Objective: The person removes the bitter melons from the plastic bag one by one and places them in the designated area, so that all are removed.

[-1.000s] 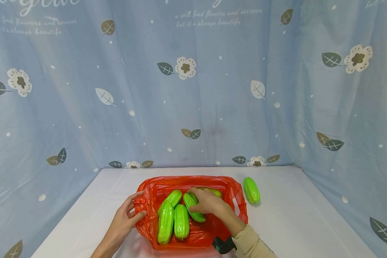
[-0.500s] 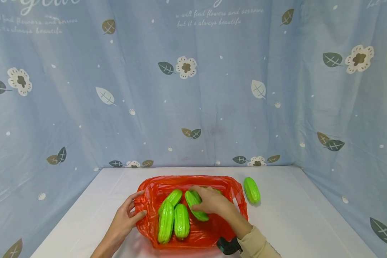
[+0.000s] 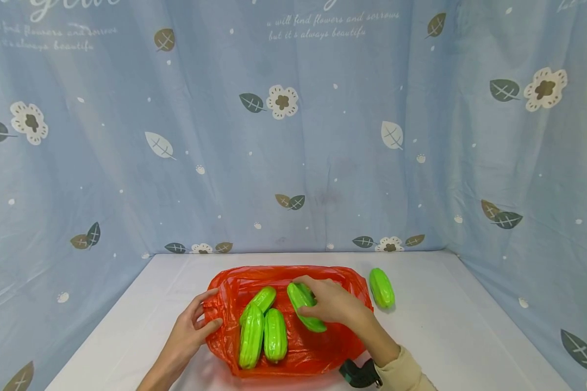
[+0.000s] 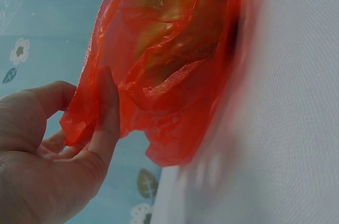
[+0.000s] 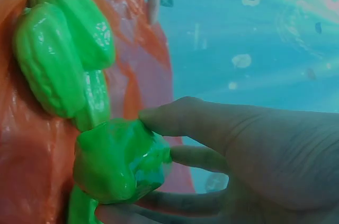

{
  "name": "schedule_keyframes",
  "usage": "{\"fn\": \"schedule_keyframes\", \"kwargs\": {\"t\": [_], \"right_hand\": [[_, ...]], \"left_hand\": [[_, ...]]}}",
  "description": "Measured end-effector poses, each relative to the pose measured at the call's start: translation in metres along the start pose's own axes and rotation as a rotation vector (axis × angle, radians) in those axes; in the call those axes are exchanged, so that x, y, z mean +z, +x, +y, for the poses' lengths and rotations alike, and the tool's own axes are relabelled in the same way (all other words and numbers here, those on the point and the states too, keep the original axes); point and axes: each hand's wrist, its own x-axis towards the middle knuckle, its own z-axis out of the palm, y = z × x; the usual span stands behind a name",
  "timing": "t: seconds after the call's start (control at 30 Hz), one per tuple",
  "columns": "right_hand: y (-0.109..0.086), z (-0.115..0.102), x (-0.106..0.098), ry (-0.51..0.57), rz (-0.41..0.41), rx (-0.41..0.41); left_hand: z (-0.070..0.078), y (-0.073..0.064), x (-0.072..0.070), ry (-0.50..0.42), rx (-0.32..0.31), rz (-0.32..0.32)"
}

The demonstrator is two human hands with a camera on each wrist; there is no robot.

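Note:
An open red plastic bag (image 3: 313, 355) lies on the white table. My left hand (image 3: 189, 328) holds its left edge, thumb and fingers on either side of the thin plastic (image 4: 159, 107). Above the bag's right half, my right hand (image 3: 330, 301) grips a glossy green ridged gourd (image 3: 300, 304), thumb on one side and fingers on the other. In the bag's left half lie three similar gourds (image 3: 275, 336), close together. Below the held gourd, the right wrist view shows part of another gourd (image 5: 79, 211), hidden by the hand in the head view.
One more green gourd (image 3: 382, 288) lies on the white table (image 3: 445, 326), just right of the bag. A blue curtain (image 3: 323, 163) with flowers and leaves hangs behind and along both sides. A dark wrist device (image 3: 359, 374) sits by the right sleeve.
My right hand has shifted right, carrying the gourd away from the other gourds on the left. The left hand stays at the bag's edge.

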Motion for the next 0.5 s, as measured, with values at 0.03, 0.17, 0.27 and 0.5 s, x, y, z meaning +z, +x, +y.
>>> {"fn": "schedule_keyframes", "kwargs": {"t": [0.03,0.17,0.27,0.5], "right_hand": [[-0.001,0.0,-0.001,-0.005,0.004,-0.003],[-0.006,0.003,-0.006,-0.018,0.015,-0.017],[-0.01,0.006,-0.01,-0.034,0.024,-0.027],[-0.017,0.01,-0.018,-0.057,0.05,-0.015]], "left_hand": [[0.0,0.0,0.0,0.001,0.001,0.0],[0.0,0.0,0.0,0.009,0.003,0.003],[0.0,-0.001,0.0,0.017,0.002,0.008],[0.001,-0.001,0.0,0.021,0.0,0.005]]}}
